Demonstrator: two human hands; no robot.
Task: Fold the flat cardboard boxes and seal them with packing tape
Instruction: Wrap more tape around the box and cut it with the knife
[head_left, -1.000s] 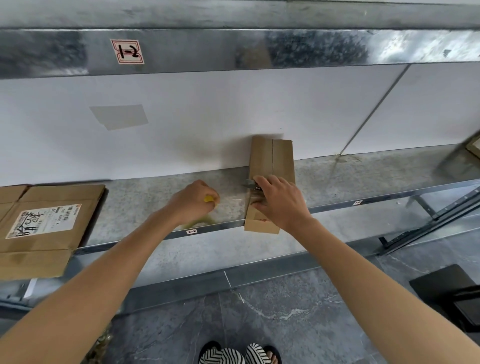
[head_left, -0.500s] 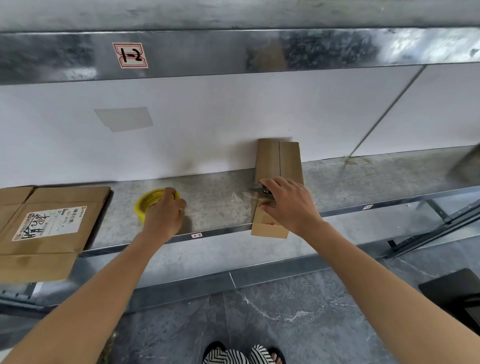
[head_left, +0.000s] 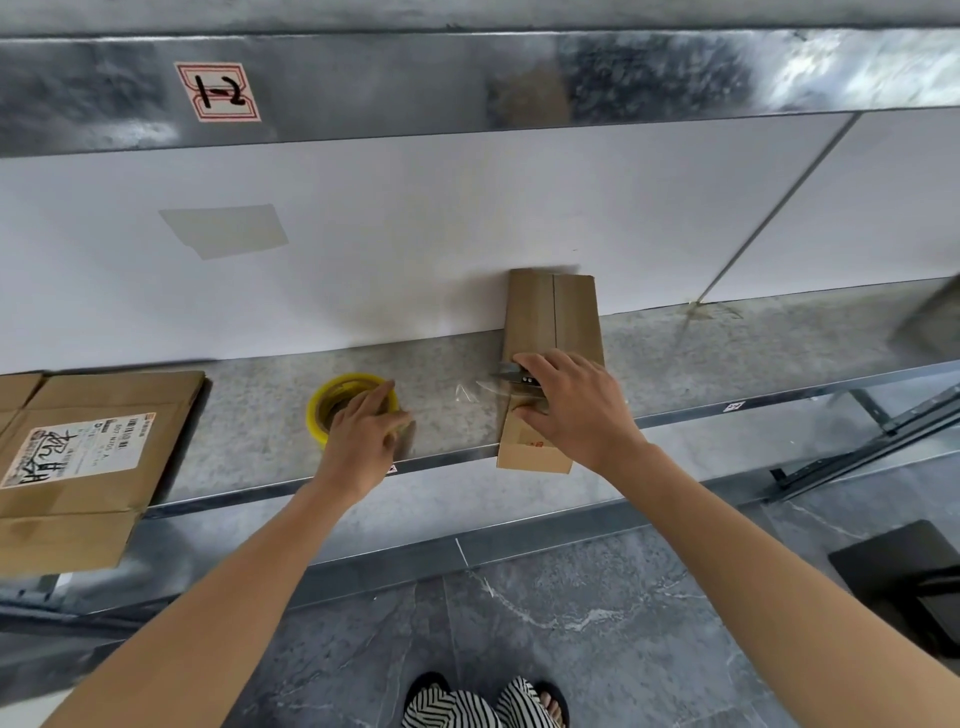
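A narrow folded cardboard box lies on the metal shelf, its far end against the white wall and its near end past the shelf's edge. My right hand rests on the box's middle and grips a small metal cutter at the box's left side. A strip of clear tape sticks out leftward from there. A yellow roll of packing tape lies flat on the shelf to the left. My left hand is over the roll's right rim, fingers straight, gripping nothing.
Flat cardboard boxes with a printed label lie at the shelf's left end, overhanging its edge. Another steel shelf runs overhead. A black object stands on the tiled floor at the right, and striped slippers are below.
My left hand carried the yellow tape roll leftward from beside the box, laid it flat on the shelf and loosened its grip. The right hand stayed on the box with the cutter.
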